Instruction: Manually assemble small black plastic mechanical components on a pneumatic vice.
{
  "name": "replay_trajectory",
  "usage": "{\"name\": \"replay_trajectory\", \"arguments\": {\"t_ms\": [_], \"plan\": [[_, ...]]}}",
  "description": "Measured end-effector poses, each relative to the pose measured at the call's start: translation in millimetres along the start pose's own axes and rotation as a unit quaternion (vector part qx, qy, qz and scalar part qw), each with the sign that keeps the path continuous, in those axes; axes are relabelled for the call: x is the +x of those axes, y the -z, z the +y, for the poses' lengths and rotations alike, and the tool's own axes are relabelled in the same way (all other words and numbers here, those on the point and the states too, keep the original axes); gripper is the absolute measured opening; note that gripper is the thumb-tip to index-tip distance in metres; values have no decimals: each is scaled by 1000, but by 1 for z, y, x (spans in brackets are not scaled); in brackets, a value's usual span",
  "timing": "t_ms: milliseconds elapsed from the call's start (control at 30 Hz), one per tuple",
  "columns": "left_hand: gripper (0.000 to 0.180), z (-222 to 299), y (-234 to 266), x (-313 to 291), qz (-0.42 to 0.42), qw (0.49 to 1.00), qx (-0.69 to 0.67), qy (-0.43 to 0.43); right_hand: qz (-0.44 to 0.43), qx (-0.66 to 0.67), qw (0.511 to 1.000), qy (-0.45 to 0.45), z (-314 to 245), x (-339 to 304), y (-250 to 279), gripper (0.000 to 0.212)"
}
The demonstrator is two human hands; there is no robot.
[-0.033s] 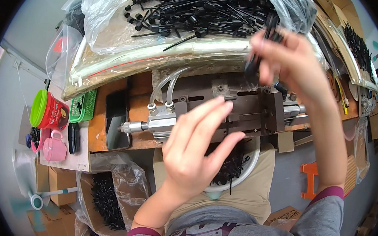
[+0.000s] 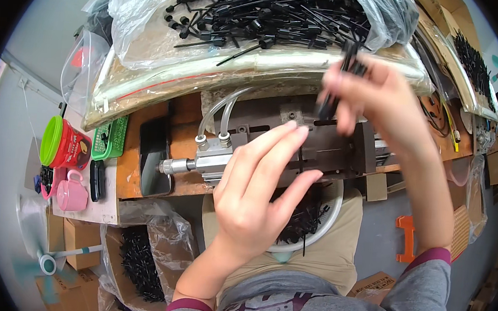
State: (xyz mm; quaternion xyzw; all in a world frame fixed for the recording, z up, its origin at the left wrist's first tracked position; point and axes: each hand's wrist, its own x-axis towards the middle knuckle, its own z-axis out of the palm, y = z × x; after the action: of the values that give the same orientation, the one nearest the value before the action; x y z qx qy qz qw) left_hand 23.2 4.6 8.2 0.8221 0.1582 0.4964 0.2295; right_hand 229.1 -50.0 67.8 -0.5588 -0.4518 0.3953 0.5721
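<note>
We have the dark, elongated pieces [image 2: 328,107] up in the air, over the far right part of the dark metal fixture [image 2: 334,153] and just short of the tray's near edge. The right hand [image 2: 382,101] has its fingers closed around them, thumb pressed across; motion blurs the grip, so we cannot tell how many pieces it holds. The left hand [image 2: 251,199] lies palm down over the fixture's left part, its fingers nearly straight and the thumb well out to the side. We see nothing gripped in it, and cannot tell whether its fingertips touch the metal.

Left of that hand, a silver cylinder [image 2: 213,163] joins the fixture, with two clear hoses [image 2: 227,116] rising from it. Beyond, a plastic-lined tray [image 2: 208,75] carries a loose heap of black stemmed parts [image 2: 260,19]. Nearer us, a round white-rimmed basin [image 2: 333,220] on our lap holds more dark parts.

On the wooden surface [image 2: 189,128] we have a dark phone [image 2: 156,157], and farther left a green basket [image 2: 110,139], a red tub [image 2: 74,149] and a pink cup [image 2: 72,194].
</note>
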Motion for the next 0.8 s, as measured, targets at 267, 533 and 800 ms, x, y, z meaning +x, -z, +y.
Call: {"name": "replay_trajectory", "arguments": {"t_ms": [267,533,800], "plan": [[35,12,11,-34,-120,991,-35,54,52,32,997,-50,29,-51,-12,19],[28,-3,-21,-52,-185,971,152,-26,104,-211,963,132,36,-77,-15,23],[37,-1,-16,-43,-202,976,56,57,73,-535,734,413,58,-79,-3,38]]}}
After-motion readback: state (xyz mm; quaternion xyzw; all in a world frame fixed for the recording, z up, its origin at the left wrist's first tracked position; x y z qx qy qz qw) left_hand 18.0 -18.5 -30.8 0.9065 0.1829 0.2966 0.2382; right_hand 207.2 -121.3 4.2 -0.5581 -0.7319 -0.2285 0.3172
